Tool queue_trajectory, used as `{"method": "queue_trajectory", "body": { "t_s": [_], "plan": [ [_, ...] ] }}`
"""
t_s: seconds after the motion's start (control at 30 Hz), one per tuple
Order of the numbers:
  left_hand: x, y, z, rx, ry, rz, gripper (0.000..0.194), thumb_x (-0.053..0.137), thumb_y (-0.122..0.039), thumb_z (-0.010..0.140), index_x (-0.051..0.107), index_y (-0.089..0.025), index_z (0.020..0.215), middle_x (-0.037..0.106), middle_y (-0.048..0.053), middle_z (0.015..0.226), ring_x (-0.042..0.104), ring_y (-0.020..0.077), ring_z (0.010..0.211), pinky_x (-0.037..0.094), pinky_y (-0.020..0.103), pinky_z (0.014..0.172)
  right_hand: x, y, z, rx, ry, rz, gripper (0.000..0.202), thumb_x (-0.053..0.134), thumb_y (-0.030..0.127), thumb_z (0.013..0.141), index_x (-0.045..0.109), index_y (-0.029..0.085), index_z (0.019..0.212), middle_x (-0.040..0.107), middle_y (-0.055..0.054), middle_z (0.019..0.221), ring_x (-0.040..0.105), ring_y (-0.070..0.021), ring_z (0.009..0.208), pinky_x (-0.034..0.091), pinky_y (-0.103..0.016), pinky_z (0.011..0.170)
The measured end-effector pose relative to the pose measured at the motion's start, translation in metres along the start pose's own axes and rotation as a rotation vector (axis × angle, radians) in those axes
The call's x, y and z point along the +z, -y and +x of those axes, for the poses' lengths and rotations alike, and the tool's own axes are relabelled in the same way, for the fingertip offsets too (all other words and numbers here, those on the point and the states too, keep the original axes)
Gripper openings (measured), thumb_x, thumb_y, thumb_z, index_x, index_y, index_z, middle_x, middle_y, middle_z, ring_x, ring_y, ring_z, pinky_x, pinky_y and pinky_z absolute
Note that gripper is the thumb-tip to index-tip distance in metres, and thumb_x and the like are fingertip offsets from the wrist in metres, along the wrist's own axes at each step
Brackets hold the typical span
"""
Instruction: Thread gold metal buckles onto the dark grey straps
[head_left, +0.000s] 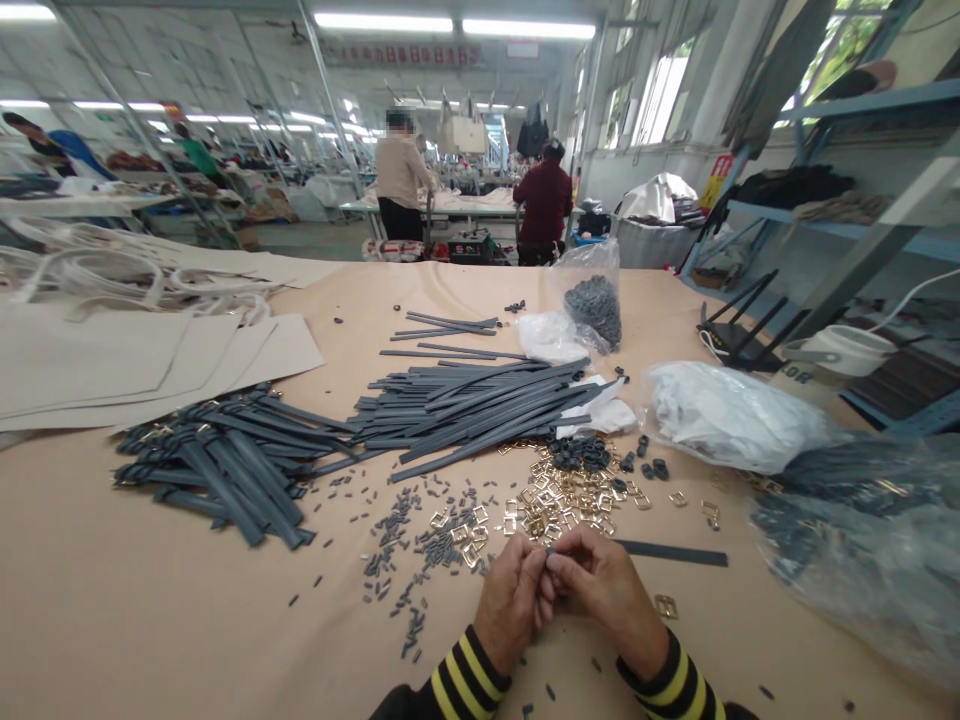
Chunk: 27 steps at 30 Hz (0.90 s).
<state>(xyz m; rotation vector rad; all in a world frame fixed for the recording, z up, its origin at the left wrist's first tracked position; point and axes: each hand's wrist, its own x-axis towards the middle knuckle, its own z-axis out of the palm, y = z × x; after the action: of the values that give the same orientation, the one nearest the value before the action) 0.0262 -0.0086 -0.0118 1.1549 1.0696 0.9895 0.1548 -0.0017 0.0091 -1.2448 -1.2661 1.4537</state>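
Observation:
My left hand and my right hand meet over the near part of the table, fingertips pinched together. Between them shows a small dark piece, mostly covered by the fingers; its kind cannot be made out. Just beyond my hands lies a heap of gold-coloured metal buckles. A dark grey strap extends rightward from behind my right hand; whether it is held is hidden. One loose buckle lies beside my right wrist. Short dark grey pieces are scattered to the left of my hands.
Long grey straps lie piled mid-table, with buckled straps to their left. Beige panels cover the far left. Plastic bags crowd the right, near a black router. Two people stand beyond the table.

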Motion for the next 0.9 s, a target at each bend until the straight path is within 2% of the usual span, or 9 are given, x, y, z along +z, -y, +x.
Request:
{"method": "queue_trajectory", "body": {
  "t_s": [0.13,0.27,0.37,0.5,0.57,0.7,0.77,0.83,0.9],
  "plan": [
    [0.001,0.000,0.001,-0.006,-0.026,0.030,0.030,0.036,-0.042,0.084,0.041,-0.016,0.070,0.051,-0.005,0.049,0.043,0.0036,0.034,0.031,0.013,0.033,-0.006,0.005,-0.002,-0.003,0.099,-0.022,0.018,0.058,0.033,0.074,0.059,0.016,0.079,0.061,0.001,0.063,0.058,-0.0130,0.060,0.046,-0.025,0.057],
    [0.002,0.001,0.002,-0.044,0.004,-0.040,0.028,0.038,-0.042,0.083,0.039,-0.016,0.073,0.052,-0.005,0.052,0.043,0.0028,0.033,0.029,0.011,0.030,-0.006,0.007,0.000,-0.056,0.046,-0.137,0.012,0.058,0.029,0.075,0.057,0.018,0.072,0.059,0.003,0.055,0.055,-0.0125,0.053,0.045,-0.024,0.053],
    [0.000,0.002,0.002,-0.090,0.079,-0.082,0.025,0.046,-0.040,0.080,0.039,-0.016,0.078,0.052,-0.006,0.053,0.042,0.0021,0.032,0.028,0.010,0.029,-0.008,0.012,0.000,-0.112,0.030,-0.284,0.011,0.055,0.027,0.077,0.061,0.019,0.073,0.061,0.001,0.063,0.057,-0.0142,0.060,0.045,-0.025,0.057],
    [-0.003,0.000,0.004,-0.121,0.196,-0.116,0.023,0.048,-0.037,0.080,0.042,-0.015,0.083,0.053,-0.006,0.052,0.042,0.0019,0.032,0.028,0.009,0.029,-0.019,0.029,-0.004,-0.287,0.202,-0.523,0.016,0.049,0.020,0.081,0.065,0.023,0.084,0.064,-0.001,0.080,0.057,-0.0153,0.077,0.044,-0.027,0.073],
    [-0.004,-0.001,0.005,-0.112,0.198,-0.124,0.023,0.047,-0.037,0.080,0.041,-0.015,0.083,0.053,-0.005,0.052,0.044,0.0025,0.033,0.029,0.009,0.029,-0.031,0.035,-0.005,-0.325,0.272,-0.585,0.019,0.047,0.020,0.083,0.061,0.024,0.094,0.064,-0.002,0.086,0.057,-0.0152,0.080,0.044,-0.028,0.075],
    [-0.005,-0.001,0.007,-0.112,0.144,-0.106,0.023,0.046,-0.038,0.081,0.038,-0.017,0.079,0.053,-0.006,0.051,0.045,0.0035,0.033,0.028,0.010,0.028,-0.059,0.036,-0.003,-0.353,0.067,-0.808,0.034,0.050,0.027,0.080,0.048,0.021,0.113,0.058,-0.008,0.107,0.052,-0.0204,0.095,0.043,-0.034,0.081],
    [-0.005,-0.001,0.007,-0.111,0.136,-0.083,0.023,0.046,-0.039,0.081,0.037,-0.017,0.078,0.052,-0.006,0.050,0.046,0.0037,0.033,0.028,0.010,0.028,-0.070,0.034,-0.001,-0.300,0.082,-0.963,0.031,0.055,0.031,0.076,0.053,0.020,0.105,0.060,-0.009,0.102,0.053,-0.0230,0.093,0.042,-0.036,0.077],
    [-0.004,-0.001,0.007,-0.108,0.129,-0.063,0.023,0.045,-0.039,0.081,0.038,-0.017,0.078,0.052,-0.007,0.050,0.046,0.0038,0.033,0.029,0.010,0.029,-0.074,0.033,0.000,-0.201,0.213,-1.051,0.018,0.054,0.033,0.075,0.059,0.019,0.086,0.064,-0.005,0.082,0.056,-0.0205,0.077,0.042,-0.030,0.065],
    [-0.004,-0.001,0.007,-0.104,0.128,-0.042,0.022,0.045,-0.038,0.081,0.038,-0.017,0.079,0.052,-0.006,0.050,0.046,0.0039,0.034,0.030,0.010,0.030,-0.072,0.033,0.001,-0.124,0.323,-1.068,0.016,0.050,0.032,0.078,0.059,0.019,0.073,0.063,-0.002,0.067,0.055,-0.0158,0.062,0.037,-0.025,0.055]
  ]
}}
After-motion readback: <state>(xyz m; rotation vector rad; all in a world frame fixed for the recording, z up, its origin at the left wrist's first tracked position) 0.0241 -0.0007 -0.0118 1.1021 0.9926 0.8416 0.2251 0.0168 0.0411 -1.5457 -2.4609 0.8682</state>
